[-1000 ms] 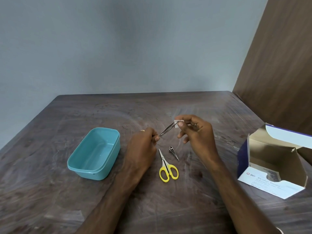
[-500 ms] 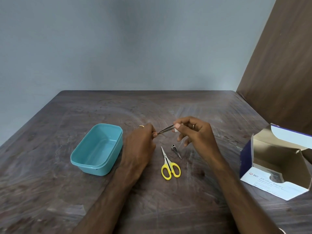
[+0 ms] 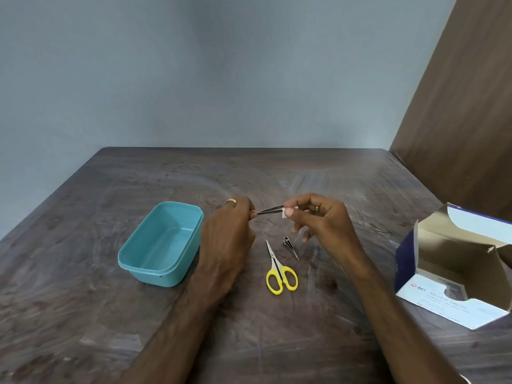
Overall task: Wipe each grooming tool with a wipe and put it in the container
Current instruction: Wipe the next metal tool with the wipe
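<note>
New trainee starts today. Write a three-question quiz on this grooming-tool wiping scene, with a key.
1. True or false: the teal plastic container holds a tool.
2. Which hand pinches the small white wipe? A left hand B right hand
3. Fill in: the left hand holds the slim metal tweezers; lying on the dark wooden table are the yellow-handled scissors and the metal ____.

Key: 1 false; 2 B; 3 nail clipper.

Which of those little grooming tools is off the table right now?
The tweezers, held between the left hand and right hand. The yellow-handled scissors and the nail clipper lie on the table.
</note>
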A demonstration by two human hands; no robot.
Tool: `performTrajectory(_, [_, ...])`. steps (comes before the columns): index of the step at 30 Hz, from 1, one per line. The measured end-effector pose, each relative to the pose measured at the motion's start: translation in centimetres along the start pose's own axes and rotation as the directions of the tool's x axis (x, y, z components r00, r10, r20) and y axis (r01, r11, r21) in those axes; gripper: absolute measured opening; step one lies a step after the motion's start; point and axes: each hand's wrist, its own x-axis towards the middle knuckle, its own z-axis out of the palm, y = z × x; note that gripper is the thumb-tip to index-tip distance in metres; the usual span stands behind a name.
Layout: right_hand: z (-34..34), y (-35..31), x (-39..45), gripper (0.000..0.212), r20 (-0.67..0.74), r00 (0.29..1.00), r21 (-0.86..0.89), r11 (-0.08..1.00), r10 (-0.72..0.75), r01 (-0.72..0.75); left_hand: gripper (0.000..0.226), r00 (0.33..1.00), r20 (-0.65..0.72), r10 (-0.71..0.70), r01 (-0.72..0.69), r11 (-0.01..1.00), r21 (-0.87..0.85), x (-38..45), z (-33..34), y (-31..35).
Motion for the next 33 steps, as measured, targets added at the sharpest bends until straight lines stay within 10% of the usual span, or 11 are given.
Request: performTrajectory(33, [0.28, -0.17, -0.08, 0.055, -0.067, 0.99, 0.198, 0.974, 0.126, -0.111, 0.009, 0.995, -0.03, -0.098, 0.093, 0.989, -0.119, -0.25, 0.39, 0.34])
